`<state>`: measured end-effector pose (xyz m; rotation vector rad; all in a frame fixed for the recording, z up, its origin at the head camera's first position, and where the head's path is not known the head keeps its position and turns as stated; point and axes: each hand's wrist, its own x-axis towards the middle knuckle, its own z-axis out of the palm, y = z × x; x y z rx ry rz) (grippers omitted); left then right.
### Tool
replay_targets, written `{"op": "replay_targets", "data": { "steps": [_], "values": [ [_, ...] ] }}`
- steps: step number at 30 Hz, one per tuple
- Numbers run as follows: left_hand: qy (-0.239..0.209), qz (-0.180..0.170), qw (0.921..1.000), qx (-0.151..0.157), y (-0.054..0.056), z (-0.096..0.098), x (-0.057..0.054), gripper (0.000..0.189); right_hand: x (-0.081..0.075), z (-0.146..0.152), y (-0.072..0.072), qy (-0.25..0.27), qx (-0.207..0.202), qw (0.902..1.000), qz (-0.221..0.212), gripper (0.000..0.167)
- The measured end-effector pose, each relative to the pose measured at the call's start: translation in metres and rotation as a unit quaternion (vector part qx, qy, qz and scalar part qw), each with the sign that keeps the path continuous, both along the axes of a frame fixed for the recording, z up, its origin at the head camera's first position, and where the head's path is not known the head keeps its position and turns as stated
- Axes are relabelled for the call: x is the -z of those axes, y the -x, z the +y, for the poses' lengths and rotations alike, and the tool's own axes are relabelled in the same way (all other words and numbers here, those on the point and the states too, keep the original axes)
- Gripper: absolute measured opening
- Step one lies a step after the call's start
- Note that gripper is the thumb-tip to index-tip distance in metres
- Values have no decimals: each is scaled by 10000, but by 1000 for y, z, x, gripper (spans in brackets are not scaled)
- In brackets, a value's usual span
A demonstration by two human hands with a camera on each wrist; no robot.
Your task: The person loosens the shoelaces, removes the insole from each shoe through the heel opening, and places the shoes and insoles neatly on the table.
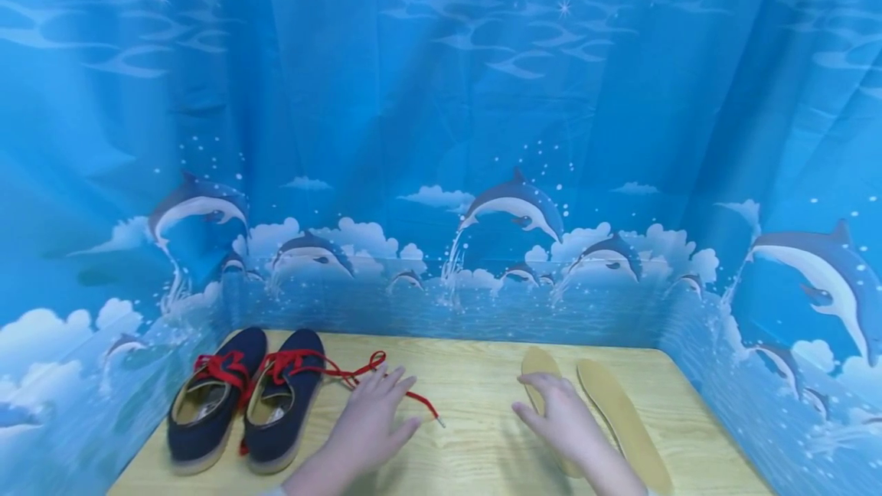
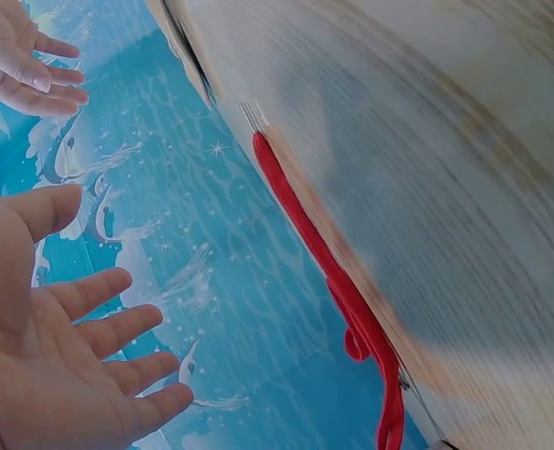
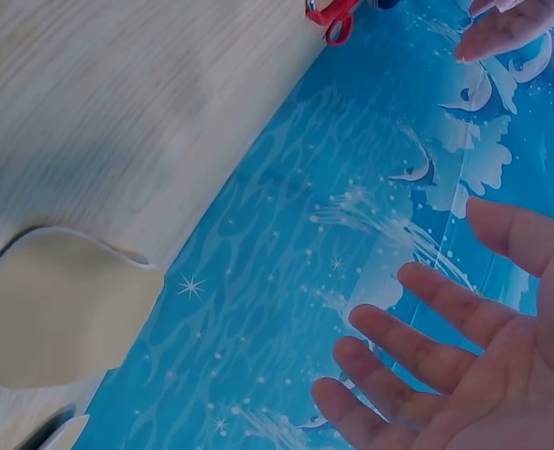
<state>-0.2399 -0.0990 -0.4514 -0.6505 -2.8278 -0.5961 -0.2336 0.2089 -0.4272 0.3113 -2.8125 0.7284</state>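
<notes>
My left hand (image 1: 370, 421) hovers over the table near a loose red shoelace (image 1: 422, 399), fingers spread and holding nothing. In the left wrist view the red lace (image 2: 305, 220) lies along the wood, apart from the left hand (image 2: 75, 347). My right hand (image 1: 560, 413) is above two tan insoles, covering part of the nearer insole (image 1: 539, 362). The other insole (image 1: 623, 423) lies to its right. In the right wrist view the right hand (image 3: 445, 375) has its fingers extended with nothing in them, and an insole (image 3: 61, 314) shows apart from it.
Two navy shoes with red laces stand at the table's left, the outer shoe (image 1: 213, 396) beside the inner shoe (image 1: 285, 396). A wooden table (image 1: 475, 442) carries everything. Behind it and at both sides hangs a blue dolphin-print curtain (image 1: 427, 113).
</notes>
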Motion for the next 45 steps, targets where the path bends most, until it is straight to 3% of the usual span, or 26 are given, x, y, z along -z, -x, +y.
{"op": "replay_targets", "data": {
  "steps": [11,19,24,34,45],
  "values": [
    [-166,-119,9998,40,0,10,2,62,6,-13,1,94,-86,9999,79,45],
    [-116,110,9998,74,0,15,3,59,5,-21,1,24,-242,9996,144,46],
    [-74,43,9999,63,3,17,0,61,3,-22,3,-9,-293,9995,98,48],
    [178,253,9995,-93,16,18,-14,71,-16,-19,8,-140,-310,9994,48,55],
    [453,669,9964,-264,16,17,-39,85,-39,-10,10,-592,-341,9969,382,73]
  ]
}}
